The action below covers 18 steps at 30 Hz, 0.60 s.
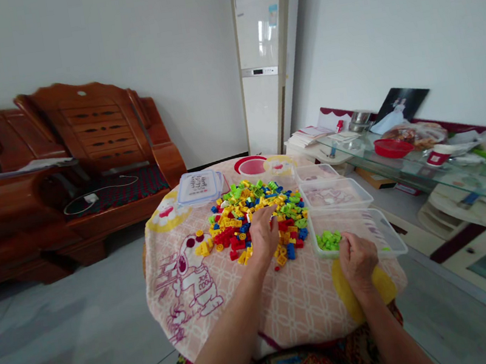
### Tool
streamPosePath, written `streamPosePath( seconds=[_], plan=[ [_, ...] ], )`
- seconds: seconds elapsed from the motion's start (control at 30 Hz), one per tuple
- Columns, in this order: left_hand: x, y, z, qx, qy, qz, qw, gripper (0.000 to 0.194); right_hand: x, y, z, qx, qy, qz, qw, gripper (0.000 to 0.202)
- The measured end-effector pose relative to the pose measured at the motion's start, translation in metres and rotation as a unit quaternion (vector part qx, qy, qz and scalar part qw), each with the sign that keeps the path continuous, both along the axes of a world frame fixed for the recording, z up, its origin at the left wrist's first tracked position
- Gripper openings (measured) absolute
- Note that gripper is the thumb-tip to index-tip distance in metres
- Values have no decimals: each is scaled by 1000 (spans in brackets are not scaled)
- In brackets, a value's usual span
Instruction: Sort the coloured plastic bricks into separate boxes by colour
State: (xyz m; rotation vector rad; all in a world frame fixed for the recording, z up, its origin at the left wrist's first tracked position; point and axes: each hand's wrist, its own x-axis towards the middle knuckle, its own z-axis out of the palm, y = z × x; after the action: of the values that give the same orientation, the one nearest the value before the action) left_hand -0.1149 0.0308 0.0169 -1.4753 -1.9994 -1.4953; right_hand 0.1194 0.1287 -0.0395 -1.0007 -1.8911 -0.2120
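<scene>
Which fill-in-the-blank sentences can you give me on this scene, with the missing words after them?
Beside the right hand, the toy bricks in the clear plastic container are ____.
The left hand is at the mixed brick pile, to the ____ of that container.
The embroidered dog's shirt reads JOE ____.
Missing words: green; left; COOL.

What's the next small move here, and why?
Probably the left hand should pinch one lime-green block from the mixed pile and lift it out. That hand is already over the pile, where green pieces show on the far and right sides, while the right hand is at the nearest clear bin, which holds a green cluster.
</scene>
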Motion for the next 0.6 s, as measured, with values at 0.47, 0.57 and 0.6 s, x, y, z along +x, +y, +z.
streamPosePath(
  seconds=[0.47,0.57,0.6],
  plan=[
    [-29,-8,-2,-212,-4,35,977,26,1,2,-1,6,-5,1,1000,26],
    [-34,-7,-2,-239,32,75,968,31,0,2,-2,4,-7,1,1000,26],
    [-34,-7,-2,-256,46,84,962,29,0,2,-2,4,-5,1,1000,26]
  ],
)
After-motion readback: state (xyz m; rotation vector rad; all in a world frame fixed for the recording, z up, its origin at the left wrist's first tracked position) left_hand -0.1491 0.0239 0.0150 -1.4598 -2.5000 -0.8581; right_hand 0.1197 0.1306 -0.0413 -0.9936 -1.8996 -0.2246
